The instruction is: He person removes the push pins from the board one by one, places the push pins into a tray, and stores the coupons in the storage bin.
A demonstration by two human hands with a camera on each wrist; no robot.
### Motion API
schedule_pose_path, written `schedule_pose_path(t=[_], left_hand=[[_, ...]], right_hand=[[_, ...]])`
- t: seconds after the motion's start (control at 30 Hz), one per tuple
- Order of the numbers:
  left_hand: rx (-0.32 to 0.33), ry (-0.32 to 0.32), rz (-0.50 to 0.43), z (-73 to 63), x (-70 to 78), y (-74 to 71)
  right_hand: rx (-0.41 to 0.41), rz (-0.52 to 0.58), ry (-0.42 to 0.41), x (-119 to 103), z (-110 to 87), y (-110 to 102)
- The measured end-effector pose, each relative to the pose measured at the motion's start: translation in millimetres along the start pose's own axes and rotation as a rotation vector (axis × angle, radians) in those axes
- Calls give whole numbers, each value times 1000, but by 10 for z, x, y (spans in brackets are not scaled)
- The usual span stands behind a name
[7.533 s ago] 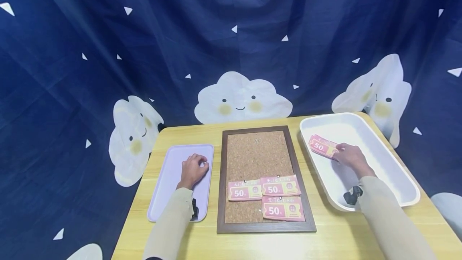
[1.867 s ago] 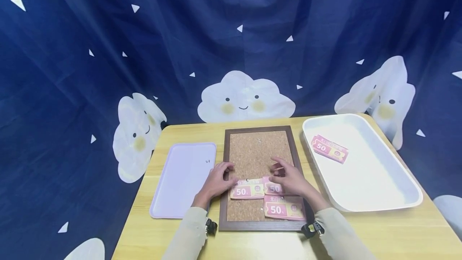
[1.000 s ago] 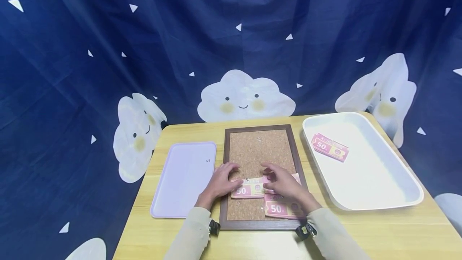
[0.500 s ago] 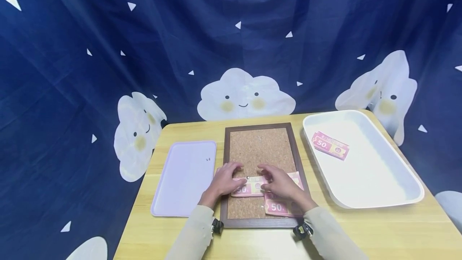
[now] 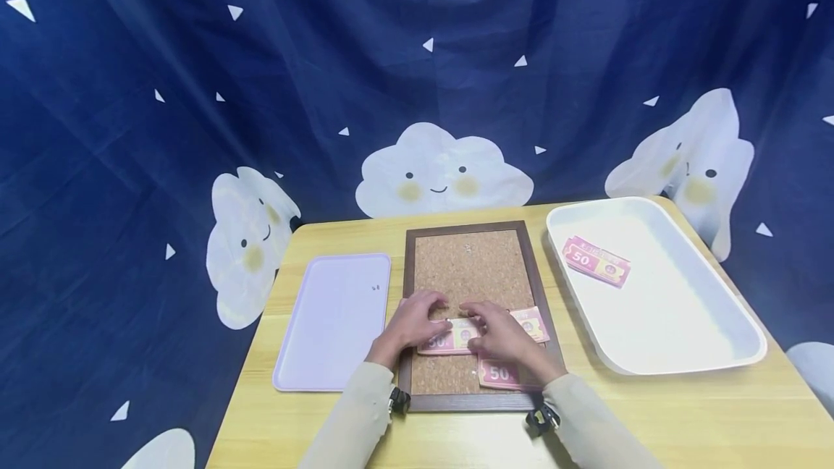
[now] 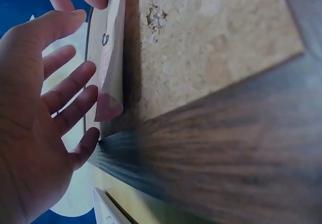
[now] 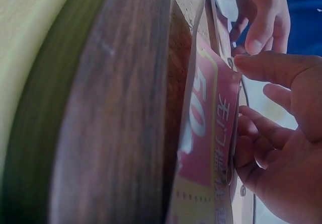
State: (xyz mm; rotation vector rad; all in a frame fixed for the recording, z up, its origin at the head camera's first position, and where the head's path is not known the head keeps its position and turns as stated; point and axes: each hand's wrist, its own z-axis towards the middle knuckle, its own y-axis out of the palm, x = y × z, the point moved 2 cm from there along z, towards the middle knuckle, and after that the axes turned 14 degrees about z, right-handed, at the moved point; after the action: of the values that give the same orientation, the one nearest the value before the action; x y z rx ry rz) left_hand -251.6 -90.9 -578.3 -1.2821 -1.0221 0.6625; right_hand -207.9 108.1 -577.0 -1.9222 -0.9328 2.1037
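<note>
A brown-framed corkboard [image 5: 474, 273] lies on the table with pink-and-yellow coupons on its lower half. My left hand [image 5: 417, 320] hovers over the left coupon [image 5: 465, 336], fingers loosely bent and spread, holding nothing visible. A small metal pin [image 6: 105, 39] sits in a coupon in the left wrist view. My right hand [image 5: 504, 335] is above the upper right coupon [image 5: 533, 323], partly covering it and the lower coupon [image 5: 500, 373]. In the right wrist view its thumb [image 7: 266, 65] lies beside a coupon's edge [image 7: 211, 118], fingers loosely curved; contact is hard to tell.
A lilac tray [image 5: 326, 339] with a few small metal pins [image 5: 376, 287] lies on the left. On the right, a white tray [image 5: 677, 310] holds a pile of coupons [image 5: 596, 261]. A dark blue curtain [image 5: 326, 56] with clouds hangs behind the table.
Both hands have left the trays for the corkboard. Over the last two seconds they have drawn closer together, the right sliding left and the left shifting right. The coupons show no clear movement.
</note>
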Motion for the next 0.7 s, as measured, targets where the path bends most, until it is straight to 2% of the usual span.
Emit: schedule_pose_path(t=[0.1,0.37,0.7], left_hand=[[-16,18,23,29,19,14],[-33,52,110,60,41,22],[-86,102,284,167,69,5]], right_hand=[[1,-18,21,-6,-4,6],[17,-123,2,0,2,48],[19,-204,-56,-3,19,63]])
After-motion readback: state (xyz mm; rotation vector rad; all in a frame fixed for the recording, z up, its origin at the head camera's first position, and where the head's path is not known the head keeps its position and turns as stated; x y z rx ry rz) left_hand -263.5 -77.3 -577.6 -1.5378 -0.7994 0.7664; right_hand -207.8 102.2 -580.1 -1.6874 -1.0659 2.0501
